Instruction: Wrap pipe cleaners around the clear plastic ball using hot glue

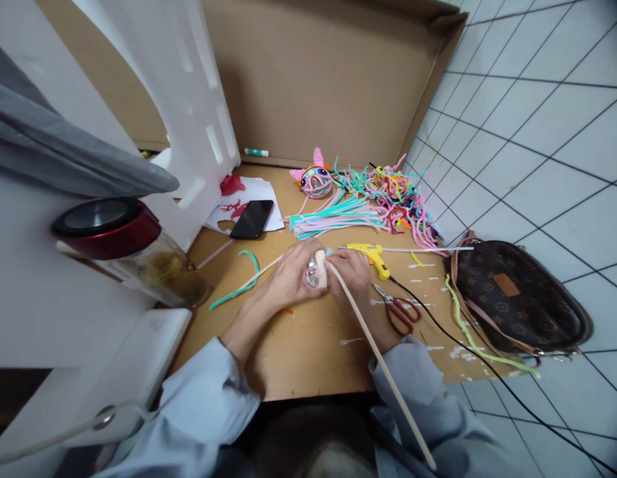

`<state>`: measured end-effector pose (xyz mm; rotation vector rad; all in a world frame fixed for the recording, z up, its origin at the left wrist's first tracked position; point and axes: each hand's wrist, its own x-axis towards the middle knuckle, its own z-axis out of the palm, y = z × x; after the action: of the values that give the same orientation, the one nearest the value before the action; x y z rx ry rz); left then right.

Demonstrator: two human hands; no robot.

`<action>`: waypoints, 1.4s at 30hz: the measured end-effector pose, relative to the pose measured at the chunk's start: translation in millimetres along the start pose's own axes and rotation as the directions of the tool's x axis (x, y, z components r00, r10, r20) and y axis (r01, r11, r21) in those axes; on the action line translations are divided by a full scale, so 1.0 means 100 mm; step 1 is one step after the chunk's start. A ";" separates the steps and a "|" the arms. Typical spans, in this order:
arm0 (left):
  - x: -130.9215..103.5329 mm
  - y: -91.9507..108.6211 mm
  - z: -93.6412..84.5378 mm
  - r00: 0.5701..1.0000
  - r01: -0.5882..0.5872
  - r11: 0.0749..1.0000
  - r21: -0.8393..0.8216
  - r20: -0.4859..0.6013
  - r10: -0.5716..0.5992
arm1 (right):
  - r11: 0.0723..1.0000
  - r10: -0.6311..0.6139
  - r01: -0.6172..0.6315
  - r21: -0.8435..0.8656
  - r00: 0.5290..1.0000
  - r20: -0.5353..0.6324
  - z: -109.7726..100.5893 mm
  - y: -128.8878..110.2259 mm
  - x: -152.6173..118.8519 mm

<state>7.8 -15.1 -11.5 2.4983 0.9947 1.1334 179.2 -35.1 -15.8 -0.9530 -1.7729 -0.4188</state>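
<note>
Nearest, a cream pipe cleaner (pixel 382 365) running up from the lower edge to the hands. Both hands meeting over mid-desk (pixel 308 358): left hand (pixel 288 275) cupped around a small ball (pixel 315 273), right hand (pixel 352 275) pinching the pipe cleaner against it. Ball probably light and hollow, smooth and a bit slippery where bare, so best cradled all round, not squeezed. Pipe cleaner soft and fuzzy with a wire core, likely bends and stays bent; best gripped close to the ball. Just right, red scissors (pixel 400 313) and a yellow glue gun (pixel 370 253) with black cord. Left, a teal pipe cleaner (pixel 238 282); a jar (pixel 133 249) at the edge. Farther back, a phone (pixel 252 218), a finished ball with ears (pixel 315 180), a tangled heap of pipe cleaners (pixel 382 199). Far right on the floor, a bag (pixel 517 299).
</note>
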 end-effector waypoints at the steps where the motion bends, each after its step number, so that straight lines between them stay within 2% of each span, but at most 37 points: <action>1: 0.00 0.00 0.00 1.000 -0.005 1.000 0.003 -0.003 0.005 | 1.000 -0.014 0.014 -0.005 1.000 -0.003 0.00 0.01 0.00; 4: 0.00 0.03 0.00 1.000 -0.003 1.000 0.017 -0.014 0.004 | 0.999 -0.030 0.030 -0.020 0.999 -0.011 0.01 0.02 0.00; 9: 0.00 0.07 0.01 0.998 0.050 0.998 0.039 -0.039 -0.049 | 0.999 0.017 -0.017 -0.041 1.000 0.002 0.01 0.00 0.00; 14: 0.00 0.03 0.03 0.999 0.024 0.999 0.046 -0.041 -0.022 | 0.999 -0.022 0.023 -0.030 1.000 0.020 0.00 0.04 -0.01; 19: -0.01 -0.01 0.05 1.000 0.017 0.999 0.039 -0.016 -0.016 | 1.000 0.005 -0.003 -0.028 0.998 0.064 0.00 0.07 -0.04; 35: -0.01 0.04 0.02 1.000 0.023 1.000 -0.010 0.018 -0.023 | 1.000 0.001 -0.001 -0.025 1.000 0.007 -0.03 0.00 0.03; 42: 0.00 0.08 0.00 0.997 0.073 0.997 0.008 0.031 -0.074 | 1.000 -0.002 0.002 -0.017 1.000 -0.003 -0.03 0.01 0.03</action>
<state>11.5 -21.0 -7.9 2.4555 1.0745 1.0675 181.3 -35.1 -12.4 -0.9622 -1.7704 -0.4362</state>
